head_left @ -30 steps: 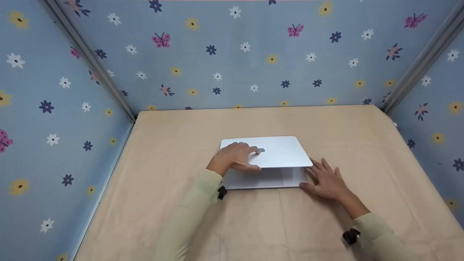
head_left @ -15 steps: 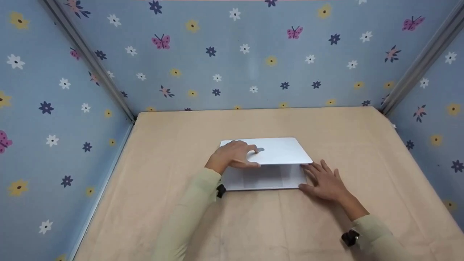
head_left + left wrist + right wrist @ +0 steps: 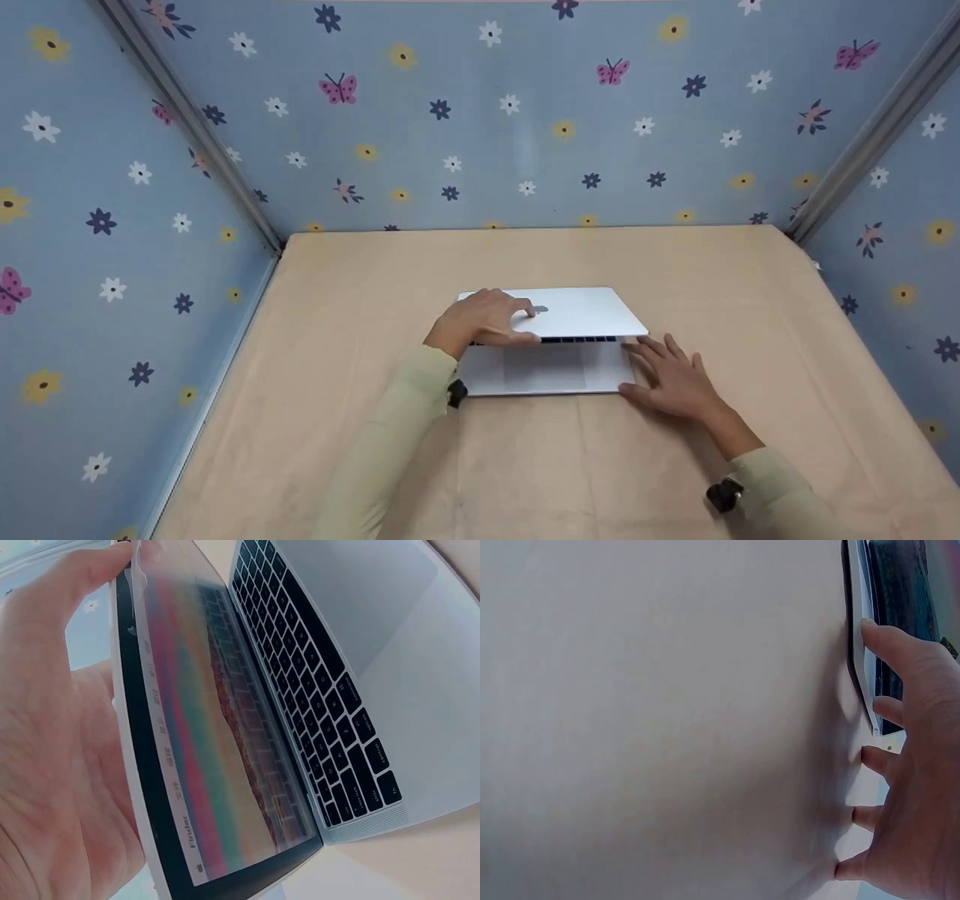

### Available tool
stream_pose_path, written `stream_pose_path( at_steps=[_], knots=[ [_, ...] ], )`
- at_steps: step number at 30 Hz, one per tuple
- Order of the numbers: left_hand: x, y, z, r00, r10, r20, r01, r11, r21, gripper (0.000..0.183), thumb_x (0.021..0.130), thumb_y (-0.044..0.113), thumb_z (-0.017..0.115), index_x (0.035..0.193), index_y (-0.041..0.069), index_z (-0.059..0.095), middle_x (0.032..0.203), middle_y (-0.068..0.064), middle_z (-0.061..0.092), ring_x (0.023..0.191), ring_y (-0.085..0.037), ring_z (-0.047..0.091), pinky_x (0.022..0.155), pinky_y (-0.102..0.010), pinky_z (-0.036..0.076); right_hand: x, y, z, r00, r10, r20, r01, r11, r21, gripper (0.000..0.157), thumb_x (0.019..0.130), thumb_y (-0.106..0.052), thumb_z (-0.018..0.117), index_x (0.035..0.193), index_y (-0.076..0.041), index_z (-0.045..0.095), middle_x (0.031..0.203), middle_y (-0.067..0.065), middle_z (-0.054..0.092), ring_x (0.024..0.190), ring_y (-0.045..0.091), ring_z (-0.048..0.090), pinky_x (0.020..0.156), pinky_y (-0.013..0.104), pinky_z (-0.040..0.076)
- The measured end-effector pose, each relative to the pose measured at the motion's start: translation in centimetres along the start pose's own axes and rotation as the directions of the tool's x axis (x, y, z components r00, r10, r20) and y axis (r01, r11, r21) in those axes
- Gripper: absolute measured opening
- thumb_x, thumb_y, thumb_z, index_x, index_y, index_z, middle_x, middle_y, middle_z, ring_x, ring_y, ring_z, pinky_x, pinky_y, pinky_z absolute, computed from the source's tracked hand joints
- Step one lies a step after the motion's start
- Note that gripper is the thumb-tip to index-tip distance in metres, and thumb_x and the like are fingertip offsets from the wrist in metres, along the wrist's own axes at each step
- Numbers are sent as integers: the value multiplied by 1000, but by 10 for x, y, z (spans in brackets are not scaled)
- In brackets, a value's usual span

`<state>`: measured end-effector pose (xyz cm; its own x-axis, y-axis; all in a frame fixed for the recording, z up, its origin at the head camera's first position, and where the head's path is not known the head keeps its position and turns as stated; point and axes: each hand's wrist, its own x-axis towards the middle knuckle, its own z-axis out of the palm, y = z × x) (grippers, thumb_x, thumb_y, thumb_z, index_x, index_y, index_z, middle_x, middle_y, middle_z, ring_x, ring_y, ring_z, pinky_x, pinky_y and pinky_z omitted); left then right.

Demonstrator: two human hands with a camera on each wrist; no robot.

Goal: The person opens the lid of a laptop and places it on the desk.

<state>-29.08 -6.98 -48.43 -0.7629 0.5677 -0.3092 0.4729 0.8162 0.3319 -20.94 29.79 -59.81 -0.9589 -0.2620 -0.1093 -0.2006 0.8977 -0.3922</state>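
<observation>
A silver laptop (image 3: 581, 311) sits on the cloth-covered table, its lid partly raised over the base. My left hand (image 3: 484, 319) grips the lid, thumb at the front edge and fingers across the outer face. Seen from the left wrist, the screen (image 3: 199, 735) is lit with a colourful picture, and it faces the black-keyed keyboard (image 3: 307, 682). At the base's right side, my right hand (image 3: 675, 379) rests with spread, fairly straight fingers. Its thumb touches the front right corner of the base, while other fingertips reach the tabletop in the right wrist view.
A beige cloth (image 3: 360, 300) covers the table around the laptop. Blue panels (image 3: 480, 112) patterned with flowers and butterflies stand at the back and both sides, joined by grey metal posts (image 3: 191, 124). Small black devices (image 3: 725, 495) are worn at both wrists.
My left hand has lifted the lid's front edge a little, so the gap is wider and a strip of black keys now shows. The right hand stays in place.
</observation>
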Motion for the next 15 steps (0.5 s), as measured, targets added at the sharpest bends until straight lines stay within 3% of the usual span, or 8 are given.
stream_pose_path(
  at_steps=[15],
  knots=[
    [-1,3,-9,1000,-10,3,10,1000,-3,63,106,67,62,155,26,68,160,-12,68,145,-34,66,124,-55,52,-1,0,0,1000,-2,-7,2,1000,-12,86,102,-66,69,168,-14,53,183,19,39,171,63,21,123,98,15]
  ],
)
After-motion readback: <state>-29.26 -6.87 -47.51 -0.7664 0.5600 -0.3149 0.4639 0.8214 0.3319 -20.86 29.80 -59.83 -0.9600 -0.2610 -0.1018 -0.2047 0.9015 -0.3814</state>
